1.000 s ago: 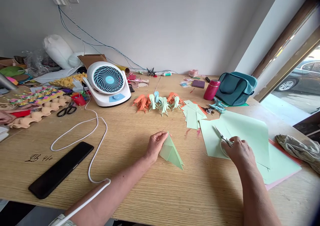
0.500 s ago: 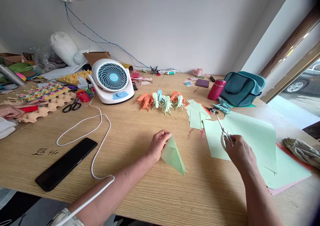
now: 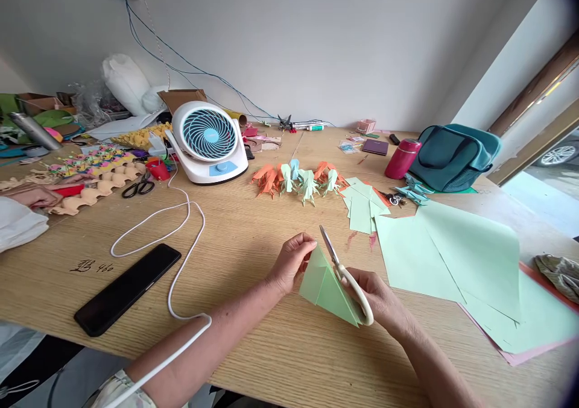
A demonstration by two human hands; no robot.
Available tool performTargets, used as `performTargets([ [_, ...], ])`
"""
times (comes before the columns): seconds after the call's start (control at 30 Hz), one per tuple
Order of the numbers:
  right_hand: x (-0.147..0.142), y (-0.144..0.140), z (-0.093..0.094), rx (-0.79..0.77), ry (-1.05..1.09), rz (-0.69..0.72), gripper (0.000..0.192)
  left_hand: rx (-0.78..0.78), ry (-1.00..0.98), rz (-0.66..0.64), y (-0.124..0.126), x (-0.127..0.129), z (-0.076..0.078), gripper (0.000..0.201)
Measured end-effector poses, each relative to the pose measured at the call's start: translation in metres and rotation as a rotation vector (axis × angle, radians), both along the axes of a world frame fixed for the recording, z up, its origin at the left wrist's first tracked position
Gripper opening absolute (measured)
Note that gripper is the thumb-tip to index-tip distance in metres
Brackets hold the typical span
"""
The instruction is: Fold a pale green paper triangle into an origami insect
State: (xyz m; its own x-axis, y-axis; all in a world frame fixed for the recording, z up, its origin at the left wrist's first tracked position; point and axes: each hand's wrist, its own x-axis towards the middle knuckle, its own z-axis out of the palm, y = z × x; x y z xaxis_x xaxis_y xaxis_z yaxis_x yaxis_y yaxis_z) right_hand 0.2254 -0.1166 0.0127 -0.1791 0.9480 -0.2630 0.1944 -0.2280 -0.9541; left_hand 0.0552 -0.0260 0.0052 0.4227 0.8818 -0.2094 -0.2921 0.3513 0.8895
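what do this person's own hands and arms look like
Left hand and right hand are ungloved. The left arm has a pale patterned sleeve near the bottom edge; a white cable crosses it. The right arm is bare as far as shown.

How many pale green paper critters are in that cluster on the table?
3: the left critter, by the blue one; the middle critter, nearest the camera; and the right critter. Others may be hidden behind them.

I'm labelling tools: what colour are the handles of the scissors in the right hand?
The handles are cream-white; the head view shows them best.
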Motion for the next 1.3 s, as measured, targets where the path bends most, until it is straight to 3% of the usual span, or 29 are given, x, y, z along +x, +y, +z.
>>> performTargets([
  [0.33,-0.004,-0.006,0.001,0.021,-0.044,0.086,0.052,0.003,-0.005,0.048,-0.001,0.001,0.001,0.026],
  [0.57,-0.005,-0.006,0.007,0.033,-0.009,-0.006,0.054,-0.011,-0.034,0.087,0.001,0.001,0.003,0.027],
  [0.8,-0.006,-0.003,0.000,-0.057,0.000,0.047,0.055,0.033,0.063,0.130,0.000,0.002,0.004,0.028],
  [1.3,-0.009,-0.006,-0.005,-0.020,-0.067,0.066,0.048,0.123,0.172,0.138,0.003,0.000,-0.005,0.020],
])
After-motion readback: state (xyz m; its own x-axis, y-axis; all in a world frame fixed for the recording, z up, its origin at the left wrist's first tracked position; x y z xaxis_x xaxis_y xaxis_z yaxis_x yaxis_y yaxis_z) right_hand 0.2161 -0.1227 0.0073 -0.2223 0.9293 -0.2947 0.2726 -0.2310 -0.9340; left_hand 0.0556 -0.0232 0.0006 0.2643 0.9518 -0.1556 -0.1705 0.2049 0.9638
